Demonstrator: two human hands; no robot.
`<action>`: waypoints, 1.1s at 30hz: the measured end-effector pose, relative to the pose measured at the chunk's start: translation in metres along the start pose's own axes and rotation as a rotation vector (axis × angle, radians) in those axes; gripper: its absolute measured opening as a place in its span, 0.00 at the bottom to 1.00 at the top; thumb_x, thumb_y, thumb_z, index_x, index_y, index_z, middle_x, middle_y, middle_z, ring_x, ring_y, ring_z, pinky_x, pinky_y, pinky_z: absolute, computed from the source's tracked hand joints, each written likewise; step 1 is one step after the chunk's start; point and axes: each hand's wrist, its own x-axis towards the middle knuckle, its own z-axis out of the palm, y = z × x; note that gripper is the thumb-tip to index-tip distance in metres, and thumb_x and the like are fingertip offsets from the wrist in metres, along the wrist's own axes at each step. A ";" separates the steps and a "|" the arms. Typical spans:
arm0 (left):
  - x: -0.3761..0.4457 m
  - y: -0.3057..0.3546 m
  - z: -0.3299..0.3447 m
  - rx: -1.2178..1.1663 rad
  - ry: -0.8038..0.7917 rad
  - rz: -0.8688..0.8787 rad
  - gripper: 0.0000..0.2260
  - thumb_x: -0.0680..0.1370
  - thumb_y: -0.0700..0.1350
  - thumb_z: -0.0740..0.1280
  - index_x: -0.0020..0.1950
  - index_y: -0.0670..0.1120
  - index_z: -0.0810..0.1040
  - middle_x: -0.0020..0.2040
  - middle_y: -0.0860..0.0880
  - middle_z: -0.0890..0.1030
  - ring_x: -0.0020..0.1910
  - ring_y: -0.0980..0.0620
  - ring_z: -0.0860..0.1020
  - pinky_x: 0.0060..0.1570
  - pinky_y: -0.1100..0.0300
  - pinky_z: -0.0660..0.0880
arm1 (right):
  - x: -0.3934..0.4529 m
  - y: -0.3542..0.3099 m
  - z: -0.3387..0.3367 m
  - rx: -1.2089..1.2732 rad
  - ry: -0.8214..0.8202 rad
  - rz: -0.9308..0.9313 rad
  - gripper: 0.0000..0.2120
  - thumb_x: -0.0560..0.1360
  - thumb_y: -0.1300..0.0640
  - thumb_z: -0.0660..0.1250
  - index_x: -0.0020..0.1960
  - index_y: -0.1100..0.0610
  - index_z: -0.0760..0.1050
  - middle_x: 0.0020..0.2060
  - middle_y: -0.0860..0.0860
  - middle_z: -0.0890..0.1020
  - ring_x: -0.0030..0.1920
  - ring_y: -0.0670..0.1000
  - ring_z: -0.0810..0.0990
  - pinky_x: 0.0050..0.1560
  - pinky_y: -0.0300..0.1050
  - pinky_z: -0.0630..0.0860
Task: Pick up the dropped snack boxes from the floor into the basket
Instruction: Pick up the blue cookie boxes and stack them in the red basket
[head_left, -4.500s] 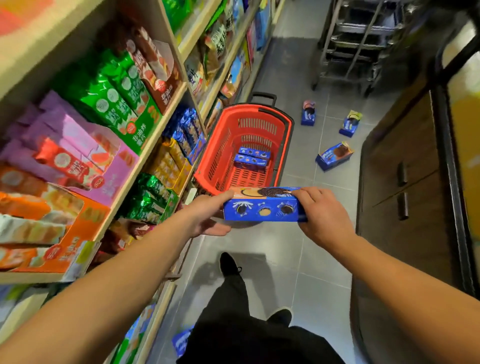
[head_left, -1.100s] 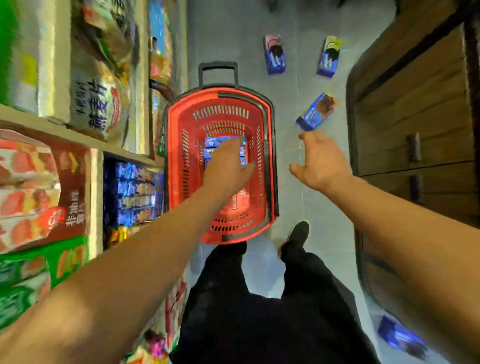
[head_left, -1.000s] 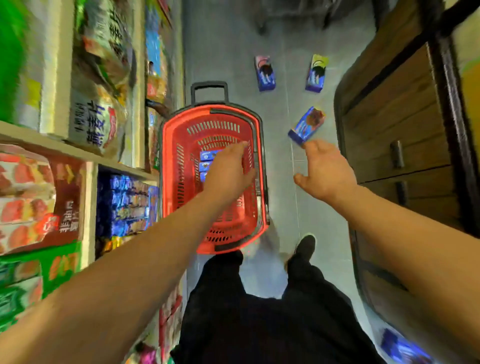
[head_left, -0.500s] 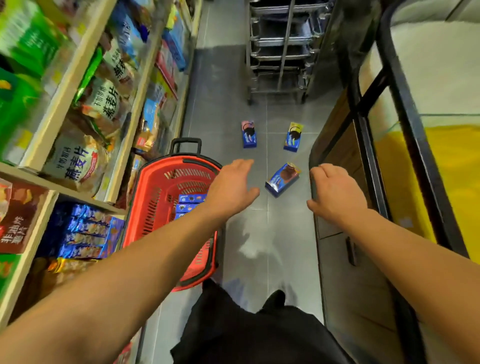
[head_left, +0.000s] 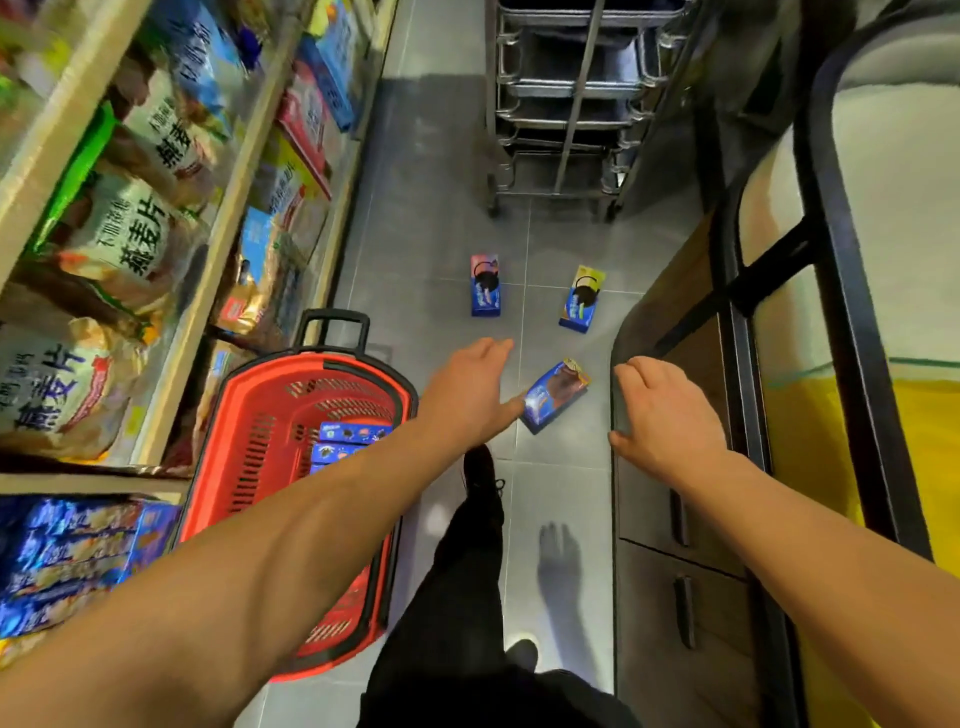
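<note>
Three blue snack boxes lie on the grey floor: the nearest box (head_left: 556, 396) tilted, a pink-topped box (head_left: 485, 285) and a yellow-topped box (head_left: 582, 298) farther off. The red basket (head_left: 244, 457) stands on the floor at the left and holds several blue boxes (head_left: 347, 441). My left hand (head_left: 470, 395) hangs empty with fingers spread, in the air just left of the nearest box. My right hand (head_left: 662, 421) hovers empty to the right of that box, its fingers loosely curled.
Shelves of snack bags and boxes (head_left: 156, 218) line the left side. A wooden cabinet with drawer handles (head_left: 675, 519) and a black-framed glass counter (head_left: 841, 312) stand on the right. A metal rack trolley (head_left: 566, 104) blocks the far aisle. My legs and a shoe (head_left: 480, 478) are below.
The blue box held earlier now lies in the basket. Both hands have left the basket empty and moved forward toward the nearest box on the floor; my view has lifted up the aisle.
</note>
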 end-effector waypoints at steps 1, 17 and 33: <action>0.016 -0.006 0.001 -0.010 -0.006 -0.003 0.33 0.74 0.54 0.69 0.75 0.44 0.63 0.71 0.44 0.68 0.68 0.42 0.69 0.66 0.49 0.68 | 0.017 0.001 0.000 0.005 -0.020 0.004 0.34 0.71 0.44 0.71 0.72 0.54 0.65 0.68 0.53 0.70 0.67 0.55 0.69 0.67 0.48 0.70; 0.235 -0.089 0.100 -0.148 -0.218 -0.193 0.34 0.69 0.54 0.68 0.73 0.44 0.66 0.68 0.43 0.71 0.64 0.40 0.72 0.61 0.45 0.72 | 0.263 0.046 0.092 0.083 -0.340 0.013 0.34 0.72 0.48 0.69 0.73 0.56 0.62 0.68 0.54 0.67 0.66 0.58 0.67 0.64 0.49 0.67; 0.337 -0.182 0.448 -0.065 -0.347 -0.276 0.47 0.65 0.55 0.76 0.77 0.49 0.53 0.75 0.46 0.60 0.70 0.42 0.64 0.68 0.48 0.66 | 0.427 0.120 0.445 0.201 -0.506 0.122 0.40 0.69 0.50 0.74 0.75 0.54 0.57 0.69 0.55 0.65 0.65 0.61 0.68 0.61 0.55 0.71</action>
